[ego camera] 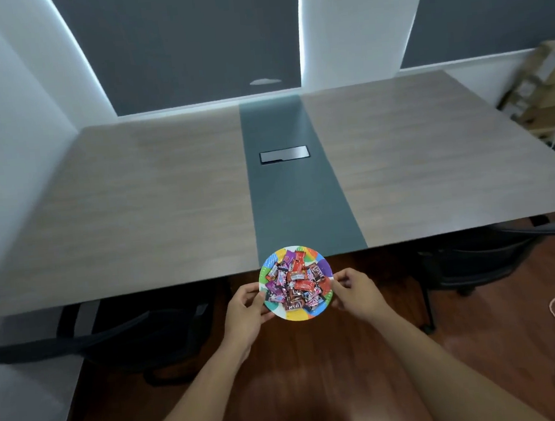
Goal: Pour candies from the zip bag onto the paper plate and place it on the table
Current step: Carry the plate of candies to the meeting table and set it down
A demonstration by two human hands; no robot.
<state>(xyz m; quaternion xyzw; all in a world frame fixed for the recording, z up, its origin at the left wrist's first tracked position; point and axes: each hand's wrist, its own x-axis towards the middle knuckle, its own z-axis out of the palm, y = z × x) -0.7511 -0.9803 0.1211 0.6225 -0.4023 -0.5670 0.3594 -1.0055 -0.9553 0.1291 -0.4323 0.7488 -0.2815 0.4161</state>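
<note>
both hands grip the plate (280, 313) by its rim: left hand (244, 309) pinching the left edge, right hand (355, 290) pinching the right edge. candies (294, 284) piled on it. plate is held level in the air at the table (154, 201) near edge.

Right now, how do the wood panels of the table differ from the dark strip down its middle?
The wood panels are light and grained; the dark strip is plain grey-green. The panels are wide and flank both sides; the strip is narrow and central. Only the strip carries a rectangular cable hatch. Both are flat and bare, and the paper plate rests on neither.
</note>
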